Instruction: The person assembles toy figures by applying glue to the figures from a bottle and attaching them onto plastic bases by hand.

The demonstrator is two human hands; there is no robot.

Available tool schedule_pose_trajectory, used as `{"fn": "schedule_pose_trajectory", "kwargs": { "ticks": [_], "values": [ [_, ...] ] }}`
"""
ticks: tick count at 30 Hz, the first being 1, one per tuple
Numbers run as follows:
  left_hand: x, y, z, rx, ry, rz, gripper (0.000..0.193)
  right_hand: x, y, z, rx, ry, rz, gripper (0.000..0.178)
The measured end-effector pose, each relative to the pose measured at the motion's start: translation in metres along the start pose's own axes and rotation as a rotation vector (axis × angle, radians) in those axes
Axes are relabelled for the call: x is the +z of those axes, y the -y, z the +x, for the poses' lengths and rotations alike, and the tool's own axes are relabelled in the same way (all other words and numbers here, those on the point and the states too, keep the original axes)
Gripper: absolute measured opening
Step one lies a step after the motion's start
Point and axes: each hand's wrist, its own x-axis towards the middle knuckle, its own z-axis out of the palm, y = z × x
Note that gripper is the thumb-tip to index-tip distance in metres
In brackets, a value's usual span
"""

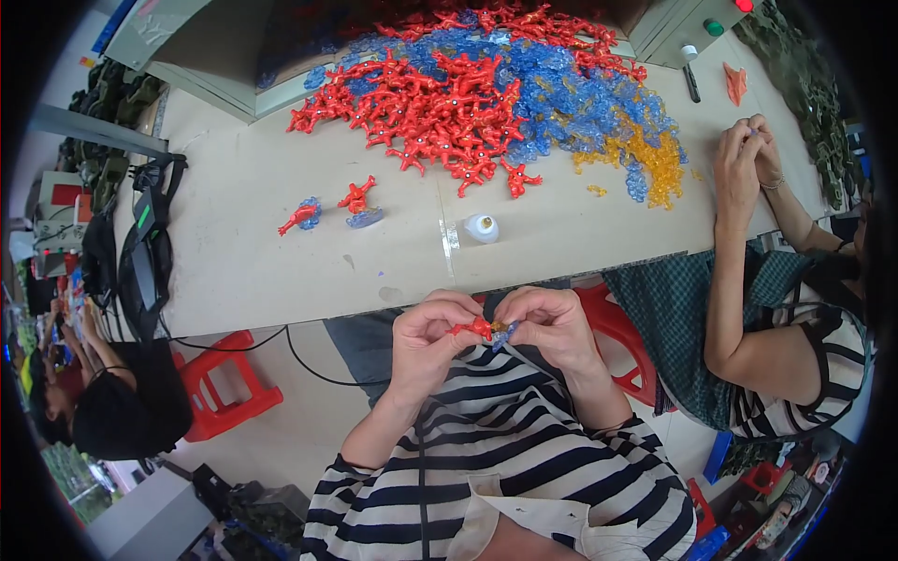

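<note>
Close to my body, below the table's front edge, both hands meet in a pinch. My left hand (428, 344) grips a small red plastic figure (473, 327) between thumb and fingers. My right hand (554, 329) pinches a clear blue plastic piece (503, 335), which touches the figure. A bit of amber plastic (497, 327) shows between the two; how the parts join is too small to tell. On the table ahead, a red figure with a blue piece (356, 195) stands beside a second such pair (301, 216). A small white bottle (482, 228) stands near the table's front.
A big heap of red figures (440, 107) lies at the back, with clear blue pieces (580, 103) and amber pieces (655, 164) to its right. A black marker (691, 79) lies farther right. A co-worker's hands (744, 154) work there. Red stools (224, 383) stand below the table.
</note>
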Motion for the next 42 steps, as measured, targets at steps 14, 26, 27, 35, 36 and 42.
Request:
{"fn": "schedule_pose_trajectory", "kwargs": {
  "ticks": [14, 26, 27, 35, 36, 42],
  "values": [
    [0.0, -0.006, 0.002, 0.195, 0.009, 0.352, 0.015, 0.014, -0.005, -0.004, -0.153, -0.138, -0.332, 0.02],
    [-0.008, 0.001, 0.015, 0.347, 0.219, 0.506, 0.019, 0.021, 0.001, -0.007, -0.275, -0.232, -0.555, 0.02],
    [-0.004, 0.003, 0.013, 0.25, 0.156, 0.364, 0.019, 0.021, -0.002, -0.007, -0.301, -0.232, -0.532, 0.019],
    [0.007, 0.001, 0.014, 0.025, 0.066, 0.151, 0.02, 0.018, 0.005, -0.007, -0.401, -0.224, -0.666, 0.018],
    [0.006, 0.001, 0.014, 0.025, 0.07, 0.158, 0.02, 0.019, 0.007, -0.007, -0.407, -0.226, -0.66, 0.018],
    [-0.002, 0.015, 0.016, 0.044, 0.147, -0.025, 0.015, 0.026, 0.014, -0.008, -0.572, -0.199, -0.855, 0.024]
  ]
}}
